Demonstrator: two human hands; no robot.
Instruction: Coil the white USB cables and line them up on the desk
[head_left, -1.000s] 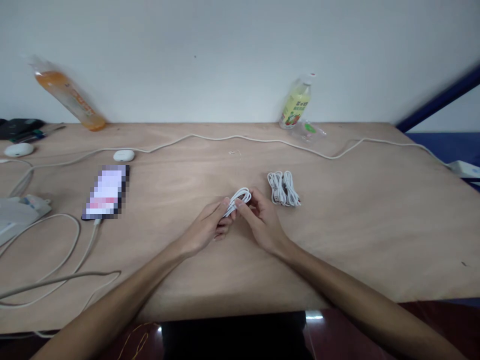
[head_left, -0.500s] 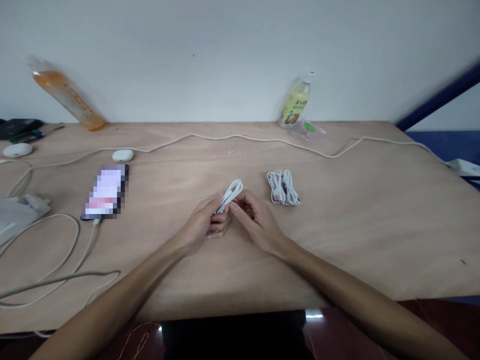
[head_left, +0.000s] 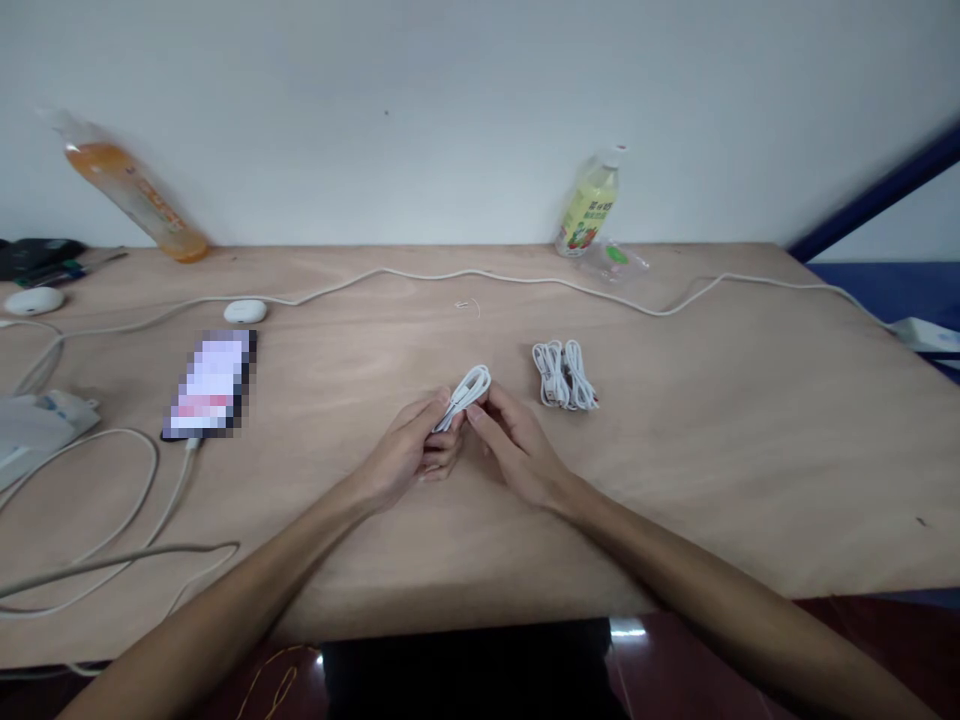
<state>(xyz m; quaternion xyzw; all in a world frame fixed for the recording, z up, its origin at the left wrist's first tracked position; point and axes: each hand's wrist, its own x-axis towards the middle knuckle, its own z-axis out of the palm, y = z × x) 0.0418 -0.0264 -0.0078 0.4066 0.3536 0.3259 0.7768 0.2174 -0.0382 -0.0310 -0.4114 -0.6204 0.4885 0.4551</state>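
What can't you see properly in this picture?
All in the head view:
Phone screen: blurred into blocks.
Coiled white cable: its lower end is hidden inside the left hand, and no plugs show.
Right hand: whether it grips or only touches the cable is too small to tell.
Orange bottle: smeared, label unreadable.
White box: cut off by the right edge.

Two hands [head_left: 409, 455] [head_left: 517, 450], two coiled white cables [head_left: 468, 388] [head_left: 564, 375], two drink bottles [head_left: 135, 195] [head_left: 589, 205], two white oval cases [head_left: 245, 311] [head_left: 34, 300], one phone [head_left: 212, 385].
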